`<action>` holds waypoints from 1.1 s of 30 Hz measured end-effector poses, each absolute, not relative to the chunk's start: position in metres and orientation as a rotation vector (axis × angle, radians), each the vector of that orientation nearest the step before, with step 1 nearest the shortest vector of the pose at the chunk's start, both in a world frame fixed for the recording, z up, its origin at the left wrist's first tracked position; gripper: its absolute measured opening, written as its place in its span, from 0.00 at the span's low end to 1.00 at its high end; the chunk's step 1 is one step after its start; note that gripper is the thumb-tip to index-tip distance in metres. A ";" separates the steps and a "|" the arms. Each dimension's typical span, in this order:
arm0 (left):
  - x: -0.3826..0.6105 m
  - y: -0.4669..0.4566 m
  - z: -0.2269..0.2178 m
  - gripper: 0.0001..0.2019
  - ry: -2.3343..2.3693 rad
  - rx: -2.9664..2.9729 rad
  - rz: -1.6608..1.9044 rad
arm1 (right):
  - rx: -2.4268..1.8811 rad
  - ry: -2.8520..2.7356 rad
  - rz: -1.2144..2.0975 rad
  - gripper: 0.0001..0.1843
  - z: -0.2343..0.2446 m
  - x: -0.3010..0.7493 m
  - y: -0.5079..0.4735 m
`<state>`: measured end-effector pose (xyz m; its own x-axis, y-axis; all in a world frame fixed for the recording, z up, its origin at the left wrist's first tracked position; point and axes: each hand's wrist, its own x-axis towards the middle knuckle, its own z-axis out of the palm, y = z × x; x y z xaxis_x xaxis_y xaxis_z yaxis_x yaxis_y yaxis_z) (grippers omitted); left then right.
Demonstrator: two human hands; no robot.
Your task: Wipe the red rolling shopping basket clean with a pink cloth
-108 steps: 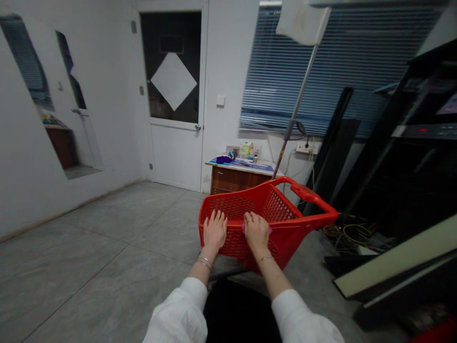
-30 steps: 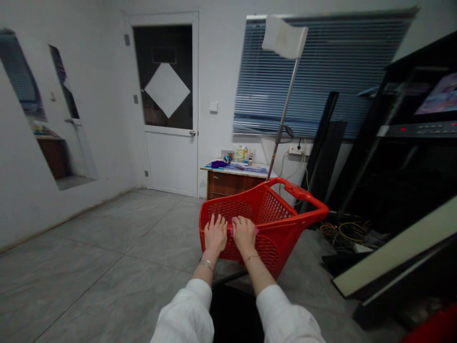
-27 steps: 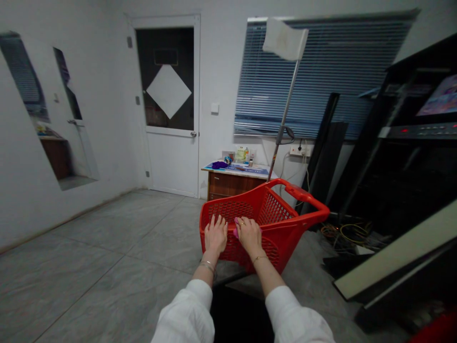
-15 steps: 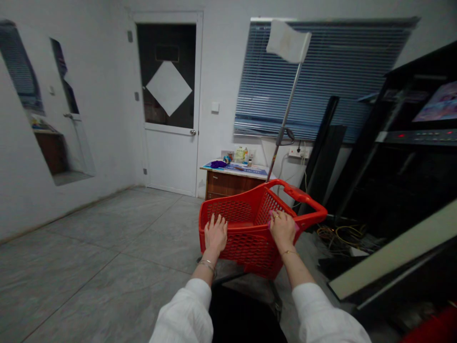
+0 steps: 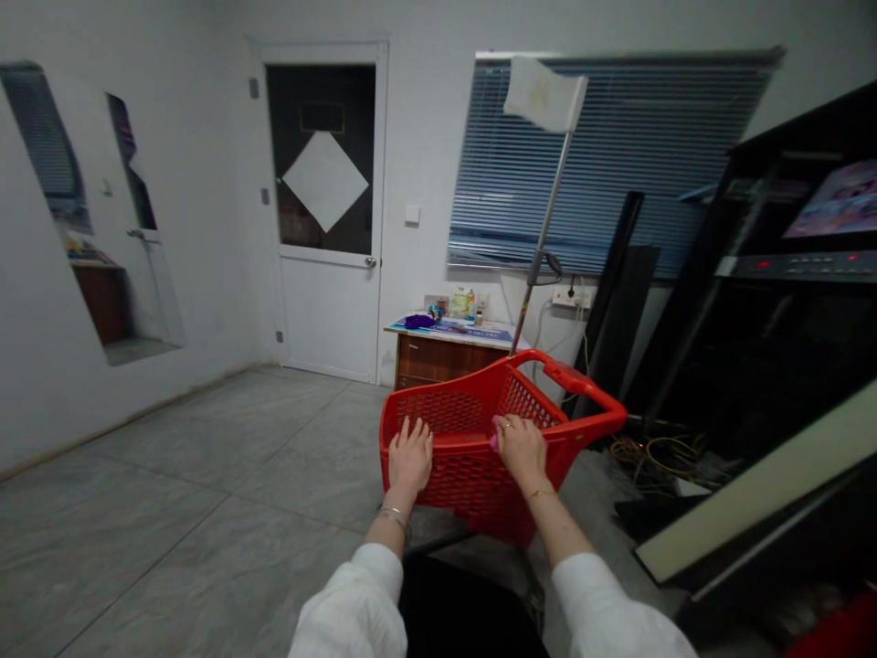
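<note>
A red plastic shopping cart (image 5: 472, 471) stands in front of me, its near side facing me and its handle at the right. My left hand (image 5: 411, 454) lies on the near rim by the cart's left end, fingers stretched out and slightly apart. Farther right along the same rim, my right hand (image 5: 522, 448) is closed over a pink cloth (image 5: 494, 442) and presses it to the rim. Only small edges of the cloth show around the fingers; the rest is hidden under the palm.
Behind the cart, a brown drawer cabinet (image 5: 438, 357) carries a purple cloth (image 5: 419, 322) and small bottles. A pole with a white flag (image 5: 544, 94) rises beside it. Cables (image 5: 668, 457) and a leaning pale board (image 5: 754, 484) lie to the right. A white door (image 5: 329, 315) is at the back.
My right hand has slid left along the rim with the pink cloth, closer to my left hand. My left hand stays at about the same spot on the cart. The view has tilted slightly.
</note>
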<state>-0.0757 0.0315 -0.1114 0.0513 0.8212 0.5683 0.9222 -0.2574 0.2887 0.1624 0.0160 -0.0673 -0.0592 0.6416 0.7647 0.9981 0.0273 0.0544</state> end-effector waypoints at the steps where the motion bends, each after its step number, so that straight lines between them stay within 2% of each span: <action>1: -0.075 0.032 -0.112 0.22 -1.815 -2.163 -0.991 | -1.678 -1.724 -0.881 0.13 -0.060 0.188 0.015; 4: -0.073 0.035 -0.116 0.22 -1.815 -2.155 -1.004 | -1.697 -1.596 -0.962 0.15 -0.045 0.238 0.013; 7: -0.071 0.038 -0.119 0.21 -1.823 -2.132 -1.011 | -1.699 -1.551 -0.969 0.15 -0.049 0.234 0.014; 14: -0.069 0.035 -0.118 0.20 -1.849 -2.112 -0.987 | -1.607 -1.674 -0.777 0.13 -0.098 0.094 0.022; 18: -0.072 0.032 -0.115 0.21 -1.825 -2.127 -0.969 | -1.545 -1.757 -0.689 0.14 -0.104 0.051 0.021; 21: -0.074 0.032 -0.114 0.21 -1.801 -2.131 -0.974 | -1.532 -1.845 -0.697 0.14 -0.094 0.075 0.020; 28: -0.072 0.038 -0.122 0.20 -1.775 -2.123 -1.058 | -1.672 -1.724 -0.917 0.16 -0.053 0.227 0.013; 33: -0.069 0.042 -0.127 0.20 -1.811 -2.108 -1.062 | -1.674 -1.589 -0.954 0.15 -0.061 0.214 0.016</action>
<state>-0.0691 0.0425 -0.1269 0.0114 0.7975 0.6032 0.9158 -0.2505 0.3139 0.2138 0.0158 -0.0609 0.0089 0.5383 0.8427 0.9969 -0.0710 0.0348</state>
